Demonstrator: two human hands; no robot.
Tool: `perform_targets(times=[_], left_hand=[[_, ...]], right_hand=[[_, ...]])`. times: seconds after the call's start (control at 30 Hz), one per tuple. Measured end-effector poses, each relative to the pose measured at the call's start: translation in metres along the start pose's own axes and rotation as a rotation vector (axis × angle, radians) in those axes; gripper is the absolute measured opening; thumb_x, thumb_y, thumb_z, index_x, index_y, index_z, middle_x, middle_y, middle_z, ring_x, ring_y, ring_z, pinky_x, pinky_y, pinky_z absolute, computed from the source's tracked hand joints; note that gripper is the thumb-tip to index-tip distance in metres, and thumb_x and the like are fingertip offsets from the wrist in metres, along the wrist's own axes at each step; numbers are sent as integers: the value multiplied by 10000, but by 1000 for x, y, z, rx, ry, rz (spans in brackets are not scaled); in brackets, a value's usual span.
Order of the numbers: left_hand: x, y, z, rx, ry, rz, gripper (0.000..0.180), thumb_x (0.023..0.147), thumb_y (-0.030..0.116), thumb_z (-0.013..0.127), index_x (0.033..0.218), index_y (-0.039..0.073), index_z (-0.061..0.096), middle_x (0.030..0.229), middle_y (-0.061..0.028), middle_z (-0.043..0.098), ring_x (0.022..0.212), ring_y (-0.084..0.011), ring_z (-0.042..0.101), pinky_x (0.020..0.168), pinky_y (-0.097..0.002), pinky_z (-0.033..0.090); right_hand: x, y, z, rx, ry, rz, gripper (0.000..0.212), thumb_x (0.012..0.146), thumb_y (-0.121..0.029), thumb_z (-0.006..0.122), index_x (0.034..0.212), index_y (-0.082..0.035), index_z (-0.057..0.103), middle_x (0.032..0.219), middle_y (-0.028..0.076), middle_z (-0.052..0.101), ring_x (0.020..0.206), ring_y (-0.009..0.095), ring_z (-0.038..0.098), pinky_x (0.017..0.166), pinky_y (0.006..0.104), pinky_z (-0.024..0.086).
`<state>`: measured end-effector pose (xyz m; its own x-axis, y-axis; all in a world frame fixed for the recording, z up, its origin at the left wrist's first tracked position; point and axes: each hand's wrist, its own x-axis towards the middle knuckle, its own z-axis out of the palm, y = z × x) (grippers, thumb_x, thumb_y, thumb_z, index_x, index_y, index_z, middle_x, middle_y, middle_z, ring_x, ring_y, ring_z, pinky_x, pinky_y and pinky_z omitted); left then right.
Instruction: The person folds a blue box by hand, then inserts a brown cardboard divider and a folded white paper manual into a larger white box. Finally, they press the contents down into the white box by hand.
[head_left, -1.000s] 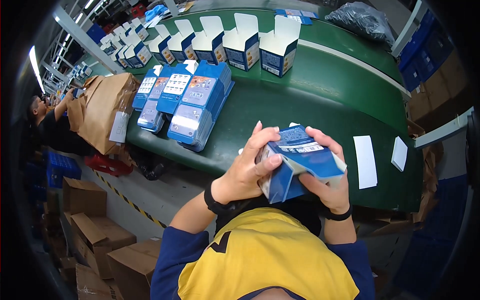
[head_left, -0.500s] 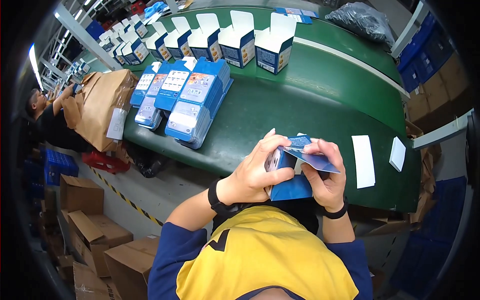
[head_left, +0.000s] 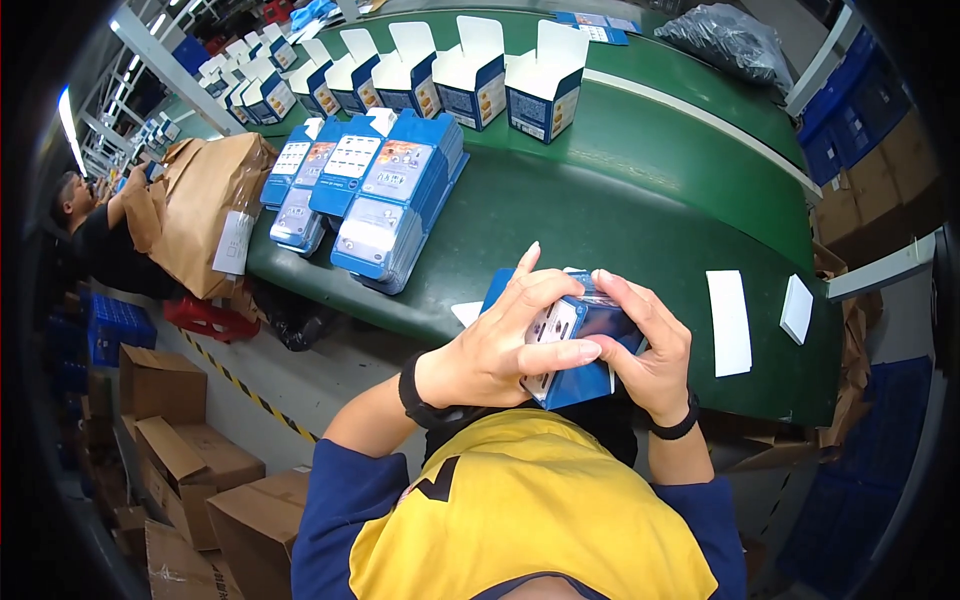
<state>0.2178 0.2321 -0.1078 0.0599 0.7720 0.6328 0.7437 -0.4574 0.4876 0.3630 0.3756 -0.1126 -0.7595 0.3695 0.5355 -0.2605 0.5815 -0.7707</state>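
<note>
Close to my body, at the table's front edge, I hold a small blue cardboard box (head_left: 582, 385) between both hands. My left hand (head_left: 510, 335) grips its left side, the thumb lying across the top and the index finger stretched over the far edge. On the other side my right hand (head_left: 650, 345) is wrapped round the box, its thumb and fingertips pressing on the top flaps. The flaps are folded down under my fingers. A bit of white card and blue board sticks out beyond my left hand. The underside of the box is hidden.
Stacks of flat blue cartons (head_left: 385, 215) lie on the green table (head_left: 560, 220). Behind them stands a row of opened boxes (head_left: 545, 85) with raised white lids. White paper sheets (head_left: 728, 322) lie to the right. A large brown paper sack (head_left: 205, 210) and a co-worker (head_left: 95, 225) are at left.
The flap that stood up under my right fingers is now pressed down over the box's opening. Both hands have closed in, and the box has turned slightly.
</note>
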Motion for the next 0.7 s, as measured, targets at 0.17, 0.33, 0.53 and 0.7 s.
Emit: perform_targets(times=[0.17, 0.33, 0.53, 0.7], left_hand=[[2, 2, -1, -90, 58, -31, 765, 630, 108, 809, 1251, 259, 388, 1256, -205, 426, 1117, -350, 498, 1051, -625, 187], [-1, 1, 6, -66, 70, -44, 692, 700, 111, 743, 1284, 221, 390, 1283, -210, 398, 1195, -395, 434, 1048, -631, 177], [-7, -5, 12, 93, 107, -52, 776, 783, 112, 655, 1411, 116, 198, 1455, -243, 219, 1341, -471, 230, 1041, -645, 163], [10, 6, -3, -93, 60, -211, 789, 770, 137, 681, 1405, 121, 214, 1405, -230, 321, 1324, -437, 291, 1046, -627, 189]], right_hand=[[3, 0, -1, 37, -58, 16, 496, 706, -142, 769, 1159, -22, 604, 1095, 143, 645, 982, 268, 634, 854, 322, 500], [-3, -6, 2, 533, 45, 298, 464, 936, -292, 532, 1263, 31, 464, 1080, 184, 637, 996, 215, 618, 875, 324, 473], [-2, -22, 13, 336, 65, 124, 815, 885, -572, 461, 1408, 3, 217, 1215, 203, 514, 1068, 266, 560, 929, 366, 434], [4, -4, 8, 601, 23, 219, 921, 849, -708, 270, 1435, -12, 129, 1303, 201, 457, 1181, 277, 484, 1021, 399, 361]])
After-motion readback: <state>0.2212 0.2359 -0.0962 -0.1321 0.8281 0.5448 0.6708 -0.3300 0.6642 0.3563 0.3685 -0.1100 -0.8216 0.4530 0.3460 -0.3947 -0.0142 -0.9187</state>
